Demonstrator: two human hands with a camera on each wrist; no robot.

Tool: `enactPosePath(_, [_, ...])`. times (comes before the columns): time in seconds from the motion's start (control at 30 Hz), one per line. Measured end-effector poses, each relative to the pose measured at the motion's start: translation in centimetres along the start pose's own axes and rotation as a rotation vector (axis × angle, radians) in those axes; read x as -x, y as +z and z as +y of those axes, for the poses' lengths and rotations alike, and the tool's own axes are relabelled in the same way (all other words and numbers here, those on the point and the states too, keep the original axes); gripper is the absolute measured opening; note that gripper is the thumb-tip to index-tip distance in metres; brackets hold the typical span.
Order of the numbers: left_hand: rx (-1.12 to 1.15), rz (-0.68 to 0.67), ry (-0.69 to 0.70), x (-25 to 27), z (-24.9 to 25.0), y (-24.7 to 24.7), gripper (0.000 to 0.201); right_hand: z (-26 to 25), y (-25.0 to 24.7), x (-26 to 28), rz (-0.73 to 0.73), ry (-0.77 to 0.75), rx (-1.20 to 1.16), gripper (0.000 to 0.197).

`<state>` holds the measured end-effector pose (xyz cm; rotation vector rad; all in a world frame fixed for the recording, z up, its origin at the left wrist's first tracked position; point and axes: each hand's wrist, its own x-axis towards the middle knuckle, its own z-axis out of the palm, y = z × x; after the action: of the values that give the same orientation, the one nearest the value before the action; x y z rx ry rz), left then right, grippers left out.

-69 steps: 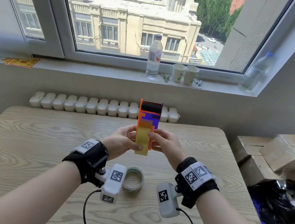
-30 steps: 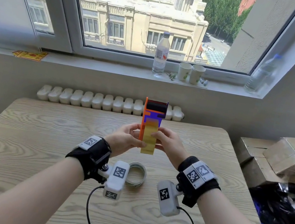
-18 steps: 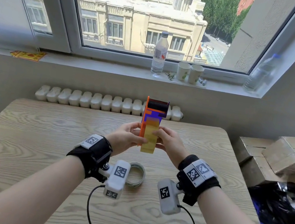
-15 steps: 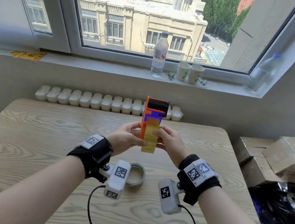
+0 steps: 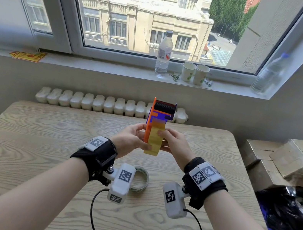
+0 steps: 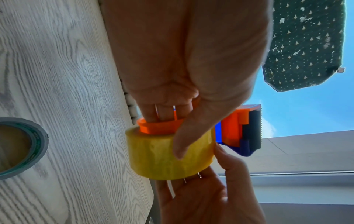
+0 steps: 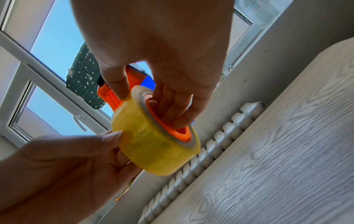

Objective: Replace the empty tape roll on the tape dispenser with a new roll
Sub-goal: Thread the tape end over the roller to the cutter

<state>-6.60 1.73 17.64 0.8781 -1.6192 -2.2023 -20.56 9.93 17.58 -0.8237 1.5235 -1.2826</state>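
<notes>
I hold an orange and blue tape dispenser (image 5: 161,114) upright above the table, with a full yellow tape roll (image 5: 154,141) seated on its orange hub (image 6: 153,128). My left hand (image 5: 141,137) grips the dispenser from the left, fingers inside the hub and thumb across the roll (image 6: 153,156). My right hand (image 5: 165,137) pinches the roll (image 7: 149,148) from the right, fingers in the hub's open end (image 7: 182,133) and thumb on the roll's upper edge. The empty roll (image 5: 141,178) lies flat on the table below my left wrist and shows again at the edge of the left wrist view (image 6: 36,145).
The wooden table (image 5: 40,146) stretches to both sides. A white radiator (image 5: 98,103) runs along its far edge. Cardboard boxes (image 5: 291,157) and a black bag (image 5: 291,210) crowd the right side. A bottle (image 5: 164,54) and two cups (image 5: 194,73) stand on the windowsill.
Both hands keep their hold on the dispenser and yellow roll. My left thumb has slid down onto the roll's face, and the roll sits closer against the orange side plate.
</notes>
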Motion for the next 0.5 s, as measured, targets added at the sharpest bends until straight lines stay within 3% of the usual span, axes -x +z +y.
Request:
enactPosePath(0.17, [0.05,0.023,0.017,0.2,0.08,0.4,0.046,-0.08,-0.18,0.07,-0.029,-0.013,-0.007,0.013])
enactPosePath(0.37, [0.0,0.014,0.014,0.01,-0.38,-0.08,0.054,-0.33,-0.04,0.2,-0.018,-0.002,-0.023,0.015])
enactPosePath(0.5, [0.037,0.003,0.019,0.03,-0.13,0.07,0.046,-0.3,-0.04,0.16,-0.002,-0.021,-0.011,0.019])
